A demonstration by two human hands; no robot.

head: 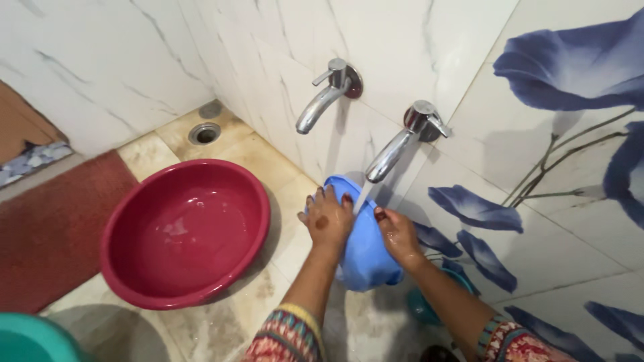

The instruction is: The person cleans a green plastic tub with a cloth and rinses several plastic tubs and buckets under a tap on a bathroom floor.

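We've got the blue cloth [365, 258] bunched under the right-hand tap [402, 141], left hand [329, 218] and right hand [397, 233] both clamped on it, so let's knead evenly beneath the stream.

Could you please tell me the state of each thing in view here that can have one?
Right tap: running, water falling onto the blue item.
Left tap: no water seen coming out.
Blue item: held under the stream by both hands.
Left hand: pressed on the blue item.
Right hand: gripping the blue item's side.
Red basin: upright on the floor, wet inside.
Floor drain: uncovered grate.
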